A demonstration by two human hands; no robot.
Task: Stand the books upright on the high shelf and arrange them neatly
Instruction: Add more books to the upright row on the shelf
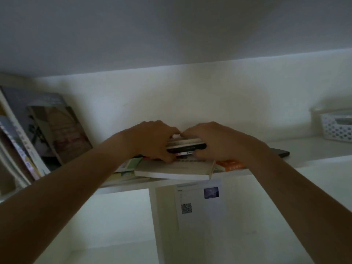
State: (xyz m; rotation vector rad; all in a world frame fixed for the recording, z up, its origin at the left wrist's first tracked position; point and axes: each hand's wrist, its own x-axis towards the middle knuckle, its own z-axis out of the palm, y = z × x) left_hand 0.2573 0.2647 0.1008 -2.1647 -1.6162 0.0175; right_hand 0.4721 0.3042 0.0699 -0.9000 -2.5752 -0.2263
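At frame centre, a small stack of books (185,144) is gripped at both ends by the left hand (152,140) and right hand (215,141), above flat books (173,169) on the shelf (304,149). Leaning books (47,126) are seen left. A white basket (335,126) at right holds something unclear.

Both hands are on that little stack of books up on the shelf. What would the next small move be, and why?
Probably lift the small stack of books and tip it upright. Both the left hand and the right hand grip it from either side, and it lies flat atop a large white book, while the books at the left already lean, so there is open shelf to stand it on.
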